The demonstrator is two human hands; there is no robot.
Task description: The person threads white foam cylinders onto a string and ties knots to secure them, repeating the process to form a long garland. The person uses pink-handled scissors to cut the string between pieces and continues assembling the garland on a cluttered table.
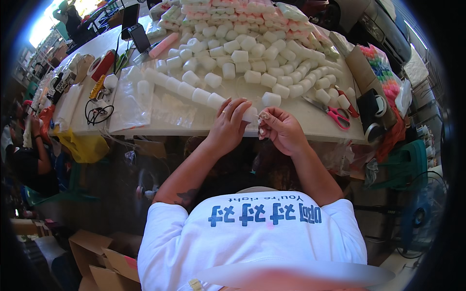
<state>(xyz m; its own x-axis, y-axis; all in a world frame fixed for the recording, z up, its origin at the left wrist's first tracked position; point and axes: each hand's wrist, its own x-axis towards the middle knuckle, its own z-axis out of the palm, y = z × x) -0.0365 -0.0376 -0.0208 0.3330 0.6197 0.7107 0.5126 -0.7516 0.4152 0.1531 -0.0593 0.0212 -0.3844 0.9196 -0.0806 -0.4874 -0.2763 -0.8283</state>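
Left hand (228,125) curled over end white cylinder (249,114), likely steadying it; right hand (282,131) pinched narrow just beside, whether on a cord end is too small to tell. Row of white cylinders (184,90) trails left on table (315,131), which carries its weight. Pink-handled scissors (336,115) lie right, presumably for easy reach. Beyond: loose heap of cylinders (240,56), handy for both hands; bags (233,19) stacked behind.
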